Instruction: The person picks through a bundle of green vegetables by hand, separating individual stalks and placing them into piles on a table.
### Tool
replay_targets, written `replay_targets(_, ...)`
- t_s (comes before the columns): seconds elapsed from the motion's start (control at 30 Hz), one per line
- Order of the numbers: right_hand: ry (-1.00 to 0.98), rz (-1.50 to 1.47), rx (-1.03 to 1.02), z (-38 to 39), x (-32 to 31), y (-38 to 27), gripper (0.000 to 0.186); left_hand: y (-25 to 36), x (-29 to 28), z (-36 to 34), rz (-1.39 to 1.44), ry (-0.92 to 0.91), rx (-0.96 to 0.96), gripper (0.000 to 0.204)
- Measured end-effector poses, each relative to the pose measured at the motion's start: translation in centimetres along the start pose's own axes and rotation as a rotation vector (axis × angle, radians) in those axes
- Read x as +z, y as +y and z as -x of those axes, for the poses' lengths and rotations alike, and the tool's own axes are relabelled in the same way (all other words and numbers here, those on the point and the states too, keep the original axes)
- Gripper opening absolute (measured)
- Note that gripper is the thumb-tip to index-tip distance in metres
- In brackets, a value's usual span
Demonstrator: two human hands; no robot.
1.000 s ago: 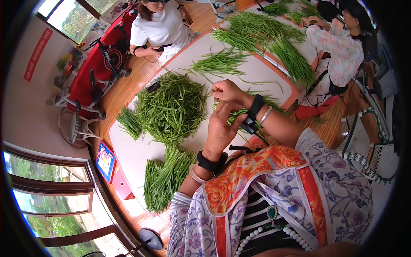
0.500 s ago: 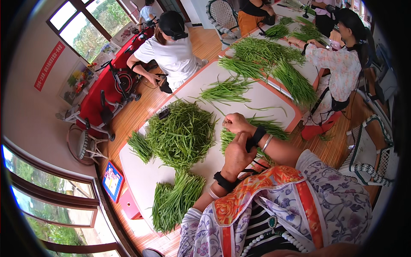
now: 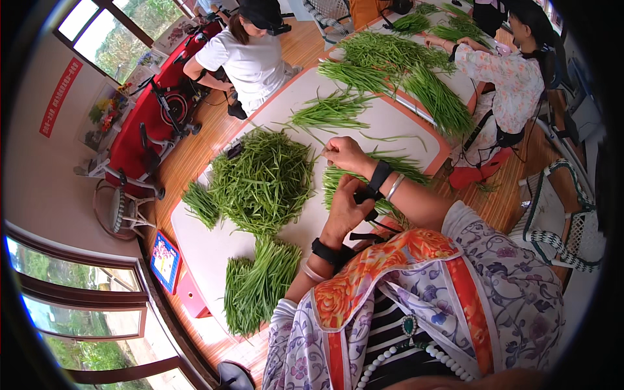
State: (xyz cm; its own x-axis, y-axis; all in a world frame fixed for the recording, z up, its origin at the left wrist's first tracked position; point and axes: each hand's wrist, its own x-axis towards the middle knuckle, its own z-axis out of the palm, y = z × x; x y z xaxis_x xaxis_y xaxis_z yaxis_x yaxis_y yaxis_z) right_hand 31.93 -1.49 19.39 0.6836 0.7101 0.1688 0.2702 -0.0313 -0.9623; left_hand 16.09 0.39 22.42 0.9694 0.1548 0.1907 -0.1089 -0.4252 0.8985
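My right hand (image 3: pixel 346 156) is pinched at the fingertips on what looks like a thin green stalk (image 3: pixel 325 157), above a loose bunch of long greens (image 3: pixel 400 166). Closer to my body, my left hand (image 3: pixel 346 211) has curled fingers beside my right wrist and its black strap (image 3: pixel 379 174); whatever they grip is hidden. On the pale, pink-edged tabletop (image 3: pixel 195 257), a big heap of short green leaves (image 3: pixel 260 179) lies left of my hands, with a small bunch (image 3: pixel 200 203) beside it and longer bundles (image 3: pixel 260 286) nearer me.
A co-worker in white (image 3: pixel 250 68) stands across the table; another in a floral top (image 3: pixel 504 91) reaches over greens (image 3: pixel 439 104) on the adjoining table. Exercise bikes (image 3: pixel 166 123), a wicker stool (image 3: pixel 117 211), a blue-red board (image 3: pixel 166 260) and a woven chair (image 3: pixel 552 227) surround us.
My left hand has drawn back slightly toward me, away from my right fingertips. The co-worker in white has bowed their head; the one in the floral top has stretched their hands leftward.
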Motion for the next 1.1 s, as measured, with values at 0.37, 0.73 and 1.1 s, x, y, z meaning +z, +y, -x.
replay_targets(0.37, -0.282, 0.024, 0.093, 0.5, -0.2, 0.7, 0.016, 1.7, -0.6, 0.2, -0.052, 0.005, -0.005, 0.026)
replay_targets(0.73, -0.132, 0.811, -0.064, 3.4, 0.3, 4.4, 0.019, -2.0, -0.3, 1.0, 0.064, 0.175, -0.214, 0.040)
replay_targets(1.1, -0.336, 0.489, 0.029, 8.0, -0.6, 6.0, 0.020, -4.7, -0.2, 1.2, 0.224, 0.013, -0.194, 0.040)
